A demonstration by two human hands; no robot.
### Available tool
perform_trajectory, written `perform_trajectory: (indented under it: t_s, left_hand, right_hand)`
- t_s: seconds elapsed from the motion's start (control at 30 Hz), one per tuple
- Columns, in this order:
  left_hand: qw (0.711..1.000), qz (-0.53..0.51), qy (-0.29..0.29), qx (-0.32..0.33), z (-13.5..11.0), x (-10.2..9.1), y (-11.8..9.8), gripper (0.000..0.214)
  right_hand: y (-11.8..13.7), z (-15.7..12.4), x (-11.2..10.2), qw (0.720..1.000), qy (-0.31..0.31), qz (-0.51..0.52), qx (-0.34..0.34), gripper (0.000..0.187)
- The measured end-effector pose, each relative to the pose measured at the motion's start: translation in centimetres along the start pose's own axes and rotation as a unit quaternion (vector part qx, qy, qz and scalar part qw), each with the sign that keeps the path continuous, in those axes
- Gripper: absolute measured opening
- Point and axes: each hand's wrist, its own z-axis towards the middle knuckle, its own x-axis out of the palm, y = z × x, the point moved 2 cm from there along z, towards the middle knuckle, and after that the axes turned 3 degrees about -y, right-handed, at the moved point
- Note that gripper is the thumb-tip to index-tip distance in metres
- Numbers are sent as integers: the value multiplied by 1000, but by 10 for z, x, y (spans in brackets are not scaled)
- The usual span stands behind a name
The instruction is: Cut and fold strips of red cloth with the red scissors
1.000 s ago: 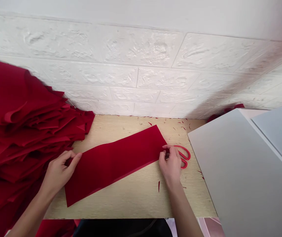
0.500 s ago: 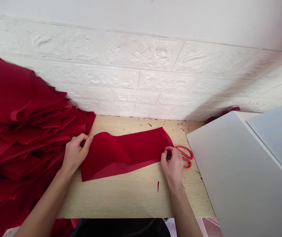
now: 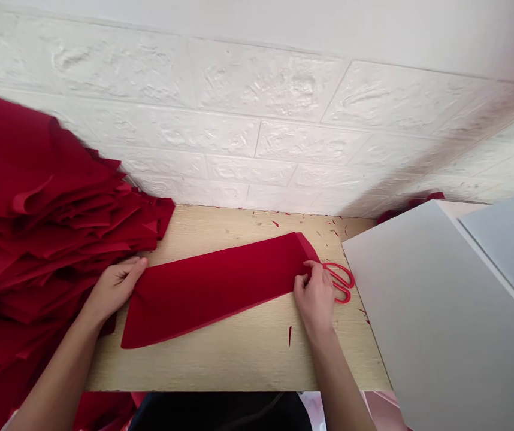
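A long piece of dark red fabric [image 3: 216,284] lies stretched nearly flat across the pale wooden table [image 3: 239,365]. My left hand [image 3: 115,288] pinches its left end near the upper corner, thumb over the cloth. At the other end, my right hand [image 3: 315,298] has bent fingers closed on the fabric's right edge. A lighter red layer shows along that edge and the lower border. Scissors with red handles [image 3: 343,282] lie just beyond my right hand; their blades are hidden behind the hand and cloth.
To the left rises a large heap of red fabric pieces [image 3: 59,239]. A white box-like unit [image 3: 441,311] borders the table on the right. Behind is a white brick-patterned wall [image 3: 225,131]. Small red scraps [image 3: 290,336] dot the tabletop.
My left hand has moved left and slightly down, drawing the fabric's left end with it. The fold in the middle has flattened out. My right hand has stayed almost in place.
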Motion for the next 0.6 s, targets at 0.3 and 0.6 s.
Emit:
perform_trajectory:
  t_s: [0.3, 0.6]
  left_hand:
    - [996, 49, -43, 66, -10, -2, 0, 39]
    - [998, -36, -41, 16, -21, 5, 10, 29]
  right_hand:
    - [0, 0, -1, 1000, -5, -9, 15, 27]
    - [-1, 0, -3, 999, -13, -14, 43, 27]
